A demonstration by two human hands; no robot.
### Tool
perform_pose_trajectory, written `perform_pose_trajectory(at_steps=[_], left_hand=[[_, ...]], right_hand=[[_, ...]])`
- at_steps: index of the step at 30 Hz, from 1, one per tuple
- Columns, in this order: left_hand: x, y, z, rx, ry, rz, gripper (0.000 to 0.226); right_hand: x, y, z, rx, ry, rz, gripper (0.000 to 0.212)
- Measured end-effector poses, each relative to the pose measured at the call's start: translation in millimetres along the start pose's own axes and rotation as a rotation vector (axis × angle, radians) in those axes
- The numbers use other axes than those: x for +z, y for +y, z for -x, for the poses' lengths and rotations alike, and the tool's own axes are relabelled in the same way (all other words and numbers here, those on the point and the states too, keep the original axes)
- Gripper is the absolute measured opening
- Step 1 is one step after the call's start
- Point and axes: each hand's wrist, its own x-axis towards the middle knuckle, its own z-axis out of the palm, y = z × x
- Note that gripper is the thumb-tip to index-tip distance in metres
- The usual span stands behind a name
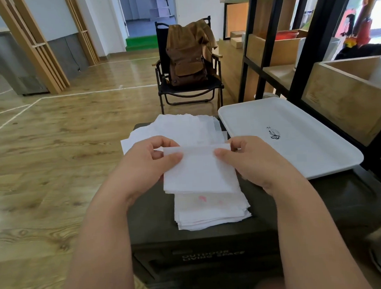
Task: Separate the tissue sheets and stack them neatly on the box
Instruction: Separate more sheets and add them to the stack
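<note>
Left hand (145,163) and right hand (251,161) each pinch the folded tissue (199,170). It hangs above a tissue pile (210,211) on the black box (264,215).

Tissue stacks (210,211) on box (190,239), tray (295,138) to right.

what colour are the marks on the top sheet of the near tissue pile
Pink smudges on white, on the near tissue pile atop the dark box; seen in the head view.

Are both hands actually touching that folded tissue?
Touching. The head view shows the left hand and right hand each pinching the top edge of the tissue.
</note>
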Motion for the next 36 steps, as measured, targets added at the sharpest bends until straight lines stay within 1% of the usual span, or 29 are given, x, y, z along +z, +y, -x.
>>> perform_pose_trajectory(at_steps=[1,3,6,12,15,16,17,19,20,21,22,24,26,28,31,34,36], left_hand=[[2,-4,-2,-0.061,-0.012,-0.081,0.004],[7,-14,-6,-0.178,-0.030,-0.214,0.006],[17,-22,-11,-0.255,-0.064,-0.338,0.007],[23,-23,-14,-0.278,-0.042,-0.496,0.013],[24,-20,-14,-0.329,-0.029,-0.611,0.026],[25,-20,-15,-0.312,0.039,-0.664,0.031],[26,-20,-18,-0.266,0.155,-0.688,0.032],[30,-20,-27,-0.128,0.409,-0.651,0.030],[32,-22,-34,-0.048,0.483,-0.645,0.034],[35,-24,-42,0.013,0.501,-0.656,0.042],[36,-28,-49,0.046,0.468,-0.679,0.051],[40,-35,-58,0.031,0.331,-0.725,0.063],[41,-43,-62,0.018,0.254,-0.799,0.063],[40,-48,-62,0.041,0.290,-0.846,0.058],[37,-44,-60,0.070,0.375,-0.815,0.048],[37,-42,-56,0.139,0.338,-0.833,0.039],[36,-43,-52,0.122,0.308,-0.800,0.043]], right_hand=[[-1,2,1,0.059,-0.021,0.102,0.024],[1,5,1,0.153,-0.069,0.271,0.030],[6,9,-2,0.232,-0.104,0.415,0.024],[16,13,-10,0.244,-0.037,0.538,0.021],[19,14,-13,0.248,-0.018,0.544,0.021],[19,15,-14,0.244,-0.002,0.531,0.021],[19,17,-14,0.233,0.022,0.514,0.021],[18,20,-13,0.186,0.094,0.470,0.022],[18,20,-13,0.148,0.139,0.449,0.023],[18,20,-12,0.105,0.186,0.427,0.024],[19,20,-12,0.064,0.228,0.401,0.024],[20,19,-11,0.000,0.286,0.335,0.024],[22,19,-12,-0.034,0.301,0.286,0.023],[23,20,-13,-0.043,0.284,0.272,0.021],[26,20,-16,-0.034,0.256,0.254,0.019],[29,21,-17,-0.047,0.247,0.249,0.015],[30,22,-17,-0.051,0.242,0.244,0.013]])
